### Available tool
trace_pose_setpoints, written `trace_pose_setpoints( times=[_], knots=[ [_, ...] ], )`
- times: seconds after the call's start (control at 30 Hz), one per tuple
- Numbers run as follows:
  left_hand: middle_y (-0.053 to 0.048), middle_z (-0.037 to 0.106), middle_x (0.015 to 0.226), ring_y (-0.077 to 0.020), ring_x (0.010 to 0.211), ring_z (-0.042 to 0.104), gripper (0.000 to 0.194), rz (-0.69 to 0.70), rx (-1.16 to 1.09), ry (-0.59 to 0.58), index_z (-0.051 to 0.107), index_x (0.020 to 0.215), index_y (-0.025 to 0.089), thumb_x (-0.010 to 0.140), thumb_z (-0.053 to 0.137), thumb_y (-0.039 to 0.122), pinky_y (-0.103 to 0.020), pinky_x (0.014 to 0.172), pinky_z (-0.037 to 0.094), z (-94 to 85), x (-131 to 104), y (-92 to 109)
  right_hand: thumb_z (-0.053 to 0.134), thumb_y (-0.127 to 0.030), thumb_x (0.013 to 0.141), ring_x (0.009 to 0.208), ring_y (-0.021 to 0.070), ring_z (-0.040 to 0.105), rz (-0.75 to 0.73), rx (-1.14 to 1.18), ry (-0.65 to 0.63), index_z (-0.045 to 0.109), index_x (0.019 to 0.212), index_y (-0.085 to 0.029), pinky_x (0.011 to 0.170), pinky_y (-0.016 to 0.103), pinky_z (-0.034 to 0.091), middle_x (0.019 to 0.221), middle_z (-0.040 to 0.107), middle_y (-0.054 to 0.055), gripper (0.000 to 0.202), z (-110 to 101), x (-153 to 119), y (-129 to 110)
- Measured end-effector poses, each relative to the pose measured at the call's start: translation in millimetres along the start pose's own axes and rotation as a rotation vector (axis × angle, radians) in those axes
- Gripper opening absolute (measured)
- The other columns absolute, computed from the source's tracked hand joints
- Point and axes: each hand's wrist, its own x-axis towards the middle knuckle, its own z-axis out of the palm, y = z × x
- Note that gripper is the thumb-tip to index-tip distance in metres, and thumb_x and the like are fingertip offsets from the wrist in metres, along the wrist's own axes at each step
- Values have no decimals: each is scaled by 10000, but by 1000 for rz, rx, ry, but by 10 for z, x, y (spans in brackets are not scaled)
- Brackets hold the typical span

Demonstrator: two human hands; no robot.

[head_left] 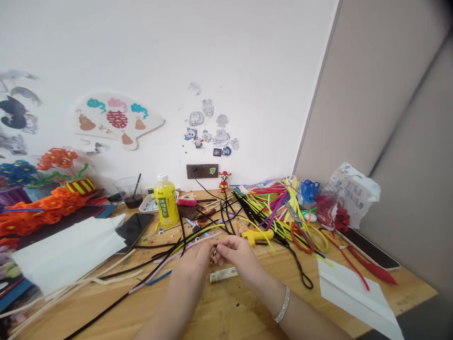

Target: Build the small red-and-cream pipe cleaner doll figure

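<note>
Near the centre of the wooden table, my left hand [194,265] and my right hand [238,257] meet at the fingertips. Between them is a small craft piece [213,255], white with dark and reddish bits, mostly hidden by the fingers. Both hands are closed on it in a pinch. A pale glue tube [223,275] lies on the table just below my right hand. Behind that hand rests a yellow glue gun [257,235]. Black and yellow pipe cleaners [166,257] spread out to the left of my left hand.
A yellow bottle [166,203] and a cup with dark drink [133,200] stand at the back left. Colourful pipe cleaners [276,203] pile up at the back right, by red-handled pliers [371,267]. White paper [357,295] lies at right, a phone [134,230] at left.
</note>
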Motion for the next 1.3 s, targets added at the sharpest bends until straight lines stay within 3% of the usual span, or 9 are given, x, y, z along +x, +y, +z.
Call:
trace_pose_setpoints(
  times=[0.17, 0.27, 0.47, 1.3],
  knots=[
    [-28, 664, 704, -165, 630, 622, 132, -214, -205, -18, 481, 834, 212, 840, 353, 246, -278, 591, 488, 28, 42, 50, 720, -362, 616, 496, 76, 510, -18, 41, -1, 640, 698, -129, 521, 209, 411, 575, 601, -5, 260, -12, 12, 7],
    [-20, 655, 688, -169, 621, 621, 86, -271, -247, 17, 398, 900, 216, 834, 349, 239, -287, 584, 486, 44, 53, 74, 717, -364, 626, 518, 81, 521, -2, 74, -17, 645, 714, -121, 537, 214, 418, 601, 602, 4, 268, -17, 4, -5],
    [-29, 645, 740, -165, 664, 625, 50, -237, -244, 41, 378, 872, 229, 838, 345, 246, -279, 595, 485, 66, 24, 65, 683, -383, 670, 511, 83, 529, 16, 81, -114, 658, 743, -122, 531, 217, 426, 591, 595, 2, 273, -50, 0, -21],
    [11, 605, 700, -142, 627, 606, 26, -249, -261, 56, 370, 847, 240, 827, 386, 234, -238, 574, 469, 100, -30, 64, 668, -320, 687, 500, 89, 553, -65, 18, -57, 624, 653, -126, 536, 225, 452, 571, 614, 4, 201, -27, -17, -21]
  ],
)
